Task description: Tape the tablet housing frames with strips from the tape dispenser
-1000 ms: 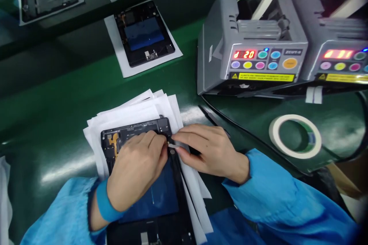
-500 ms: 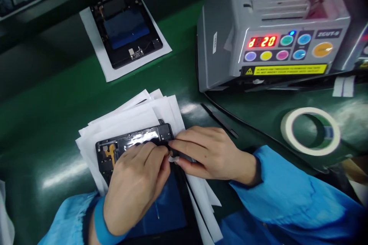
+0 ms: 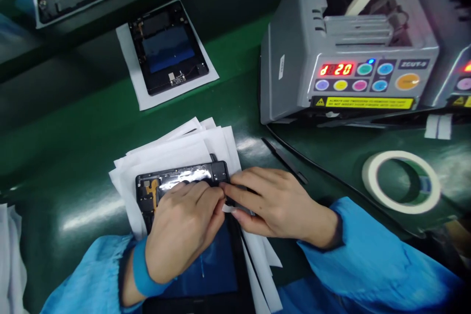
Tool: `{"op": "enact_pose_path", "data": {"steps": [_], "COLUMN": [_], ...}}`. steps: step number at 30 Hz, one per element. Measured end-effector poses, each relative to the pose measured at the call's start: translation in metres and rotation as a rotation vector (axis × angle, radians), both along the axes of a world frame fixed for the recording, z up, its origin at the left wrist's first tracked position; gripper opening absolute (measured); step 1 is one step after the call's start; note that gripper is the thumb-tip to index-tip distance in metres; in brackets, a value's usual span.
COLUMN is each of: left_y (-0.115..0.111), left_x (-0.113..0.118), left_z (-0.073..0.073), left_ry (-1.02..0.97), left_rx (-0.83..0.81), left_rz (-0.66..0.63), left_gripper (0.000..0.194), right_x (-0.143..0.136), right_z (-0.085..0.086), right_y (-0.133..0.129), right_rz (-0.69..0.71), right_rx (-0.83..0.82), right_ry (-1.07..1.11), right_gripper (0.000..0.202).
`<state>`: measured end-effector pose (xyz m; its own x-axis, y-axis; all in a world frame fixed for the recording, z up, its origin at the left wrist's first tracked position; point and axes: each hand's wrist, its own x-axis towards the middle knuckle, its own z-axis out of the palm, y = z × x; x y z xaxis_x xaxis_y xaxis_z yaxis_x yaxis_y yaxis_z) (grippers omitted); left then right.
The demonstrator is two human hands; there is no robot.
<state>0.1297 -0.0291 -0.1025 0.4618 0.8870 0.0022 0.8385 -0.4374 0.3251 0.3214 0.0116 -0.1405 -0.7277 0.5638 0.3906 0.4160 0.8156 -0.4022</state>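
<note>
In the head view, an opened tablet (image 3: 220,267) lies on white sheets (image 3: 169,153) at the lower centre. The left hand (image 3: 186,228) covers its upper part, fingertips hidden, grip impossible to tell. The right hand's (image 3: 277,204) thumb meets a pale strip (image 3: 227,209); whether it pinches is unclear. This looks like fine edge work, calling next for steady, light fingertip control.
</note>
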Motion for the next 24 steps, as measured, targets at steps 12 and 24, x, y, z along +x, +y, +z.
{"op": "enact_pose_path", "data": {"steps": [12,24], "left_y": [0.002,0.003], "left_x": [0.003,0.003], "left_z": [0.003,0.002], "left_ry": [0.015,-0.022], "left_rx": [0.081,0.047], "left_rz": [-0.001,-0.025], "left_gripper": [0.013,0.008], "right_x": [0.004,0.006], "right_z": [-0.006,-0.006], "right_y": [-0.001,-0.001], "right_rz": [0.028,0.020], "right_rx": [-0.115,-0.175], "right_ry": [0.006,0.039], "right_gripper": [0.035,0.036]}}
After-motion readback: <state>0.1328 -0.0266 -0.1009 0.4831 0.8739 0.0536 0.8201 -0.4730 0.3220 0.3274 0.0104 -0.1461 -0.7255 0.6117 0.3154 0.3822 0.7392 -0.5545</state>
